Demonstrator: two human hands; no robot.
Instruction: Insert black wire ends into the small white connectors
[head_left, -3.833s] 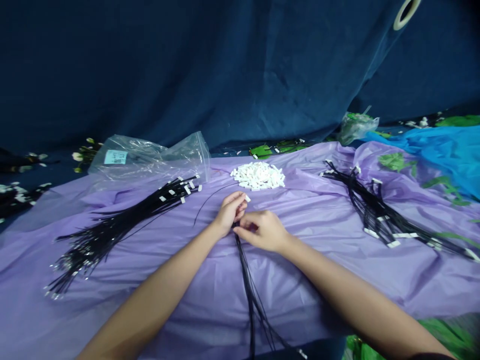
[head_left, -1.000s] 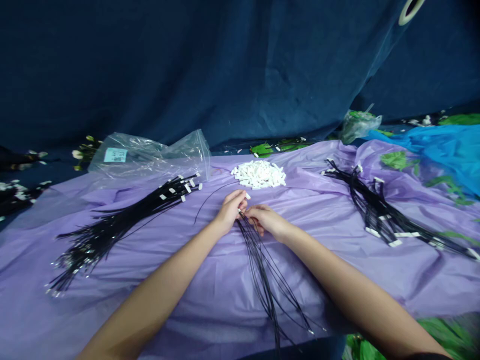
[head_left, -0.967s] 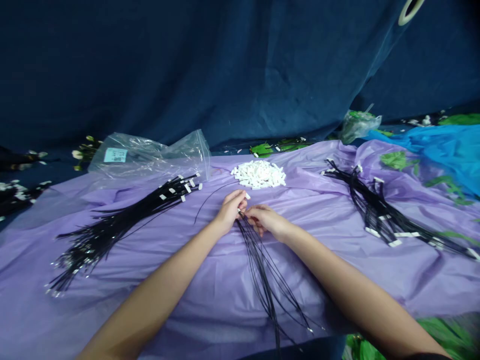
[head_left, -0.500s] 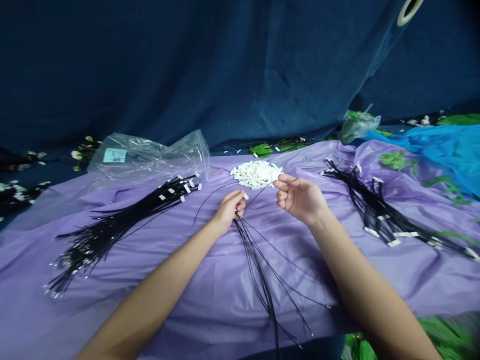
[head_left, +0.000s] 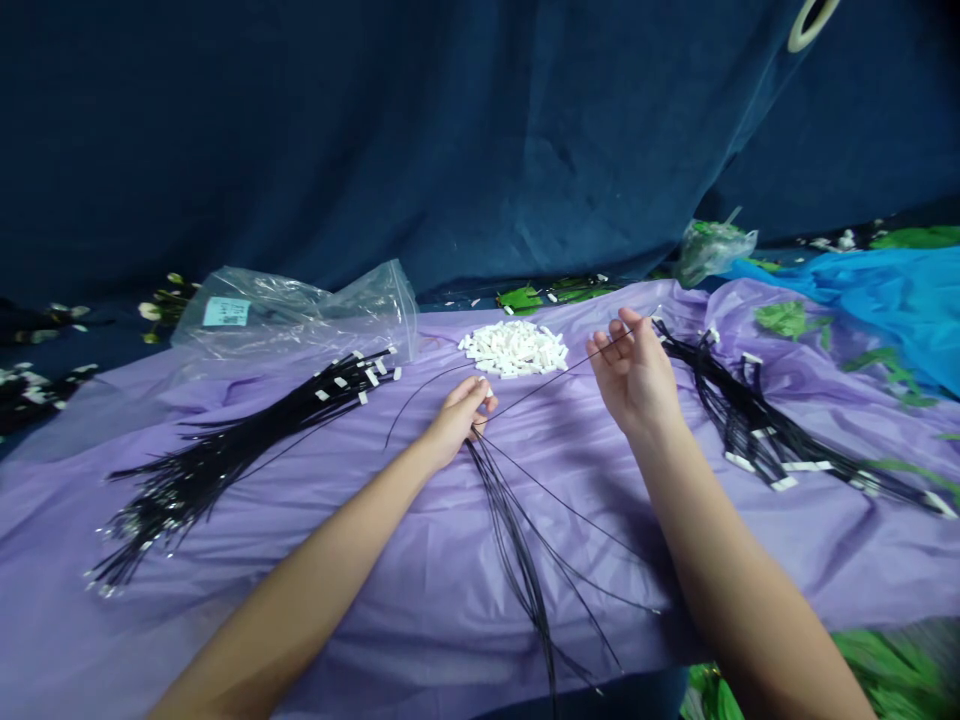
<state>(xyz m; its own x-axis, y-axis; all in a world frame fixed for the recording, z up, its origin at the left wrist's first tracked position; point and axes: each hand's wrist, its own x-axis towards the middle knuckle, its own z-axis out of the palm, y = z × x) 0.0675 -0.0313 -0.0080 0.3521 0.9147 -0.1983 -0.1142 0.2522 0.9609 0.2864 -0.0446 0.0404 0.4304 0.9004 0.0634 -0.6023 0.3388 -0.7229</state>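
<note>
My left hand [head_left: 453,418] is closed around a loose bunch of thin black wires [head_left: 517,545], whose lengths trail toward the table's front edge. Between its thumb and finger shows a small white connector [head_left: 485,387]. A single black wire [head_left: 551,381] runs from that hand up to my right hand [head_left: 639,378], pinched there at the thumb and fingertips. Just beyond the left hand lies a pile of small white connector housings [head_left: 514,349]. Another thin wire [head_left: 416,393] curves out over the cloth to the left.
On the left rests a thick bundle of black wires [head_left: 247,445] with white ends, before a clear plastic bag [head_left: 300,310]. More wires with white connectors [head_left: 757,420] lie at right. Purple sheeting [head_left: 420,560] covers the table; a dark blue curtain [head_left: 450,140] hangs behind.
My right hand has moved right and slightly up, drawing the single wire out longer and straighter. My left hand stays nearly in place with the bunch.
</note>
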